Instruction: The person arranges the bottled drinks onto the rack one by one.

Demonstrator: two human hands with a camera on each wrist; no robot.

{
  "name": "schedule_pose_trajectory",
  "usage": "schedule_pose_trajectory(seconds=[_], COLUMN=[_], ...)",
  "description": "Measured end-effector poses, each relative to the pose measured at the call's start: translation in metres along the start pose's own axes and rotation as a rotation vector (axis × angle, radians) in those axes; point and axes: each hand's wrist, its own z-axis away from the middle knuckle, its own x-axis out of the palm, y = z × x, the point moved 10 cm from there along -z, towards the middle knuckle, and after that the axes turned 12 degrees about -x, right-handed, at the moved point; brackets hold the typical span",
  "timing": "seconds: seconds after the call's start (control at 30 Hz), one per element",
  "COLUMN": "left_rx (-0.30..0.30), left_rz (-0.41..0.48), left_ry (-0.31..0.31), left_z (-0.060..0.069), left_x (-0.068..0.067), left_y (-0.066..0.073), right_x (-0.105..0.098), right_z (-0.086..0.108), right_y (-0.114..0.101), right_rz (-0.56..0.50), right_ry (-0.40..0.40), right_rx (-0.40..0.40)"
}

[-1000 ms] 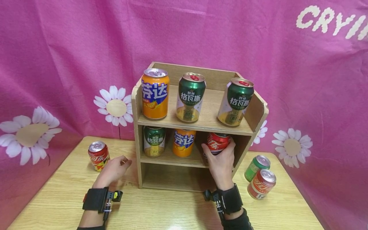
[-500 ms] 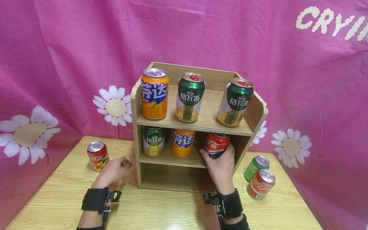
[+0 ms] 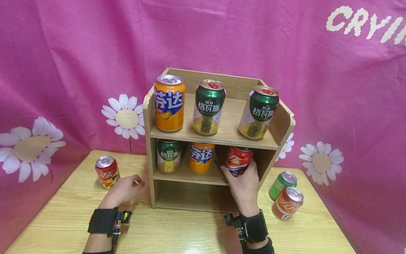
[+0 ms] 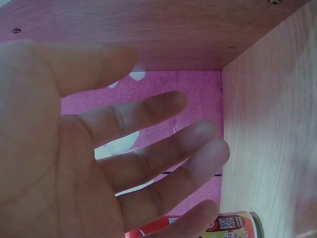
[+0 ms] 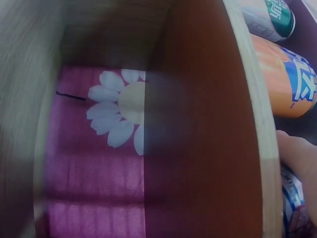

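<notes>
My right hand [image 3: 245, 190] grips a red cola can [image 3: 238, 160] on the right of the middle shelf. The can stands upright, its lower right side hidden by the fingers. In the right wrist view only the thumb [image 5: 299, 156] and a bit of that can show at the edge. Left of it on this shelf are an orange soda can [image 3: 201, 157] and a green-and-gold can [image 3: 168, 156]. My left hand [image 3: 122, 190], holding nothing, hovers by the shelf's left side with loosely bent fingers. Behind it stands another red cola can [image 3: 104, 169].
The wooden shelf unit [image 3: 203, 139] bears an orange can [image 3: 169, 106] and two green-and-gold cans on top. A green can [image 3: 282, 185] and a red-and-white can [image 3: 288, 204] stand on the table at right. A pink curtain [image 3: 95, 53] hangs behind.
The cola can in my right hand has turned, so more of its label faces front, and has shifted slightly left. My left hand has stayed nearly still.
</notes>
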Motion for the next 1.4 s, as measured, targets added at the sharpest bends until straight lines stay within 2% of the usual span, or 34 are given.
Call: schedule_pose_trajectory(seconds=[0.23, 0.57, 0.63, 0.77, 0.93, 1.23, 1.4], left_rx=[-0.009, -0.021, -0.013, -0.011, -0.016, -0.033, -0.040], left_rz=[-0.002, 0.002, -0.007, -0.017, -0.016, -0.021, -0.015], left_ry=[0.002, -0.016, -0.006, 0.003, -0.003, -0.011, -0.013], left_z=[0.000, -0.002, -0.002, -0.001, -0.003, -0.005, -0.005], left_x=[0.000, 0.005, 0.005, 0.004, 0.004, 0.005, 0.005], left_y=[-0.001, -0.004, -0.004, -0.004, -0.003, -0.005, -0.007], right_x=[0.003, 0.006, 0.004, 0.000, -0.001, 0.000, 0.003], right_z=[0.000, 0.000, 0.001, 0.000, -0.001, -0.002, -0.004], right_y=[0.007, 0.011, 0.009, 0.003, -0.002, -0.003, 0.001], right_rz=[-0.056, -0.088, -0.096, -0.107, -0.073, -0.050, -0.076], right_ry=[-0.068, -0.217, -0.211, -0.143, -0.084, -0.092, -0.137], right_rx=[0.074, 0.086, 0.078, 0.034, -0.017, -0.026, -0.017])
